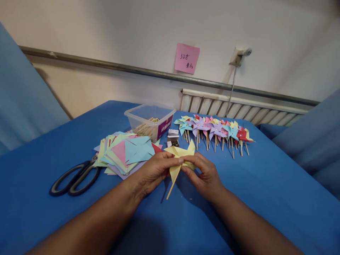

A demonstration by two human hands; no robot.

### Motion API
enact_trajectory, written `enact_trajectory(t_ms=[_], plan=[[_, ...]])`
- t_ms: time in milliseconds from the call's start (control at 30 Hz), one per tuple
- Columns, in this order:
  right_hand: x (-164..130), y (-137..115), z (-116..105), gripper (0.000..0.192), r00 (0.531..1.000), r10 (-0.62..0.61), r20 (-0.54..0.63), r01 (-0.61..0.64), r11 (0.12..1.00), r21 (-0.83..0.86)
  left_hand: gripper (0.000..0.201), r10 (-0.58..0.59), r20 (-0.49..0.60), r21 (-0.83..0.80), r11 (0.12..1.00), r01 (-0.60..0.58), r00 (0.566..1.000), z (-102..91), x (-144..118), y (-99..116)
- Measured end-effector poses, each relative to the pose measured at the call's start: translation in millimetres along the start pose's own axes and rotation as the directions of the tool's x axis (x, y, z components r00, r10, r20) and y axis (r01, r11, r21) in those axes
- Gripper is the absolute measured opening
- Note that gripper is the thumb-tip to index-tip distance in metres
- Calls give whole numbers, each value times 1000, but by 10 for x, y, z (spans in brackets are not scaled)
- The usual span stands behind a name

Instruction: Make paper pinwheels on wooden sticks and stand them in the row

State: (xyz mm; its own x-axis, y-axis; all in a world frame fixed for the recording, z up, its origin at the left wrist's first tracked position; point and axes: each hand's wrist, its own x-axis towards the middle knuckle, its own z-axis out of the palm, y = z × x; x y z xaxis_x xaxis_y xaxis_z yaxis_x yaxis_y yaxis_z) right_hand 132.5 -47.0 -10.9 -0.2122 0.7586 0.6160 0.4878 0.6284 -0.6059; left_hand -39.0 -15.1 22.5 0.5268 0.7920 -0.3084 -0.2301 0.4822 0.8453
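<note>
A yellow paper pinwheel (pixel 175 152) on a thin wooden stick (pixel 171 189) is held between both hands above the blue cloth. My left hand (pixel 156 168) is closed on it, thumb over the pinwheel's centre. From the other side, my right hand (pixel 203 173) pinches the paper, its thumb and fingers near the centre and right blade. The centre itself is covered by my fingertips. Just behind the pinwheel stands a small open box (pixel 173 141) with dark little pieces in it. Left of my hands lies a stack of coloured paper squares (pixel 139 148) with cut slits.
Large dark-handled scissors (pixel 77 177) lie left of the paper stack. A clear plastic tub (pixel 138 118) of wooden sticks (pixel 148 125) stands behind it. Several finished pinwheels (pixel 215 130) lie in a row at the back right. A radiator (pixel 239 105) and wall rail bound the far side.
</note>
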Motion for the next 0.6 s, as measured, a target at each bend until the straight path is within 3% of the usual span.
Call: enact_trajectory(t_ms=[233,433,533,600], plan=[[3,2,-10,29,999,-7,33,6,999,54,34,37,47,11,999,-37,998,-10,19,-25],[-1,3,-34,42,998,19,56,-26,992,127,34,60,49,18,998,-61,997,-33,25,-22],[4,30,-28,46,982,181,-49,-156,934,321,32,80,28,4,997,-80,996,-24,26,-18],[19,71,-8,41,927,362,-98,-266,820,506,32,70,-7,3,998,-70,998,-18,30,-16]])
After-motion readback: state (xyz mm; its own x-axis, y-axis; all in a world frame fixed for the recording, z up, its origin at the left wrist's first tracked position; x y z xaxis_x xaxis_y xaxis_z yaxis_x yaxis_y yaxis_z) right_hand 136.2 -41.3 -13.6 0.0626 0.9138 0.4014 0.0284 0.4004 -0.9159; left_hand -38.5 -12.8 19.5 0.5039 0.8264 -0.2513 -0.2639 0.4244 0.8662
